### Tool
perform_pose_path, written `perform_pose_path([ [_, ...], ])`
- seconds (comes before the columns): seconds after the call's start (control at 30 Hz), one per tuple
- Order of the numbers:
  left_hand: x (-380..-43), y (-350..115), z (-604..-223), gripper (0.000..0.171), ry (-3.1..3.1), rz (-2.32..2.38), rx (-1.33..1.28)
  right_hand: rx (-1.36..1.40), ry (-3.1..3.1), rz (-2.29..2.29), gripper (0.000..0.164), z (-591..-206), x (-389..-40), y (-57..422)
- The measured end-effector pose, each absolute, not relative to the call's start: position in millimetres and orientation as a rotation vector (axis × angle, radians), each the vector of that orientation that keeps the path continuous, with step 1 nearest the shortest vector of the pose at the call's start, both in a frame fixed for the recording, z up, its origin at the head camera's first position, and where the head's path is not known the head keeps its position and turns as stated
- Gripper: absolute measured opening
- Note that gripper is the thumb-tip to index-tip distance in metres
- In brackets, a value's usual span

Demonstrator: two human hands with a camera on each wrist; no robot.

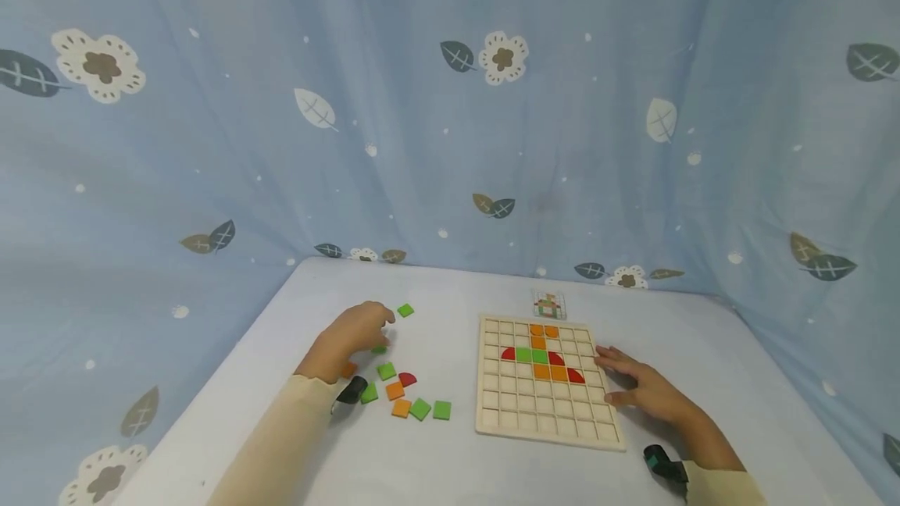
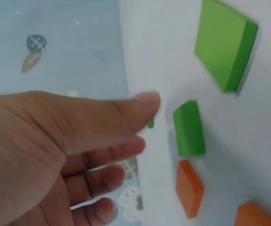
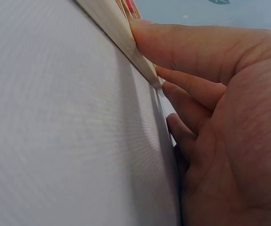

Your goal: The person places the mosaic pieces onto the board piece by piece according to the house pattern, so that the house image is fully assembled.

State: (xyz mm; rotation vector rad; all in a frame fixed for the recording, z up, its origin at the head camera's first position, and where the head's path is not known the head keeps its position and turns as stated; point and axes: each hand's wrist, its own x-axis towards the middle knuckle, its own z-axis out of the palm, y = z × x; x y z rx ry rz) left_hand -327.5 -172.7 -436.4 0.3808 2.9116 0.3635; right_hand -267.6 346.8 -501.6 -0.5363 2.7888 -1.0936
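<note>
My left hand (image 1: 355,332) is held over the loose tiles at the left, fingers loosely bent and nothing visibly pinched. Beneath its fingers a green tile (image 1: 380,350) partly shows. Another green square tile (image 1: 405,309) lies just beyond the fingertips. In the left wrist view a bit of green shows behind the thumb (image 2: 140,108). My right hand (image 1: 643,389) rests along the right edge of a wooden grid board (image 1: 506,420), its thumb (image 3: 149,40) touching the rim. Green, orange and red pieces sit in the board's upper and middle cells, two orange circles (image 1: 544,331) among them.
A small pattern card (image 1: 549,304) lies behind the board. Several green and orange squares, such as the green tile (image 1: 441,410), and a red quarter-circle (image 1: 407,379) are scattered left of the board. A blue patterned curtain (image 1: 422,139) hangs behind the white table (image 1: 450,467).
</note>
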Motion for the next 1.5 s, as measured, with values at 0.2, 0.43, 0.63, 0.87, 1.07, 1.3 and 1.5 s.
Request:
perform_pose_path([
  [0.2, -327.9, -181.0, -433.1, 0.031, 2.928, 0.286, 0.3, -0.516, 2.782, -1.118, 0.075, -501.0, -265.6, 350.5],
  [0.43, -331.4, -193.6, -431.8, 0.021, 2.897, 0.24, 0.235, -0.535, 2.796, -1.1, 0.073, -497.7, -262.8, 347.8],
  [0.63, -333.5, -201.1, -434.5, 0.017, 2.849, 0.312, 0.164, -0.532, 2.801, -1.087, 0.073, -495.7, -263.0, 345.5],
  [0.87, -337.4, -202.2, -438.0, 0.009, 2.852, 0.383, 0.173, -0.526, 2.807, -1.075, 0.074, -493.1, -261.6, 344.9],
  [1.07, -336.7, -207.5, -441.4, 0.007, 2.865, 0.406, 0.207, -0.532, 2.789, -1.1, 0.073, -496.4, -262.2, 343.8],
  [1.3, -339.2, -211.4, -448.7, 0.014, 2.893, 0.456, 0.216, -0.521, 2.8, -1.083, 0.073, -499.9, -264.3, 346.0],
  [1.5, -340.3, -203.3, -444.8, 0.014, 2.901, 0.485, 0.31, -0.519, 2.801, -1.067, 0.075, -500.1, -266.1, 346.3],
])
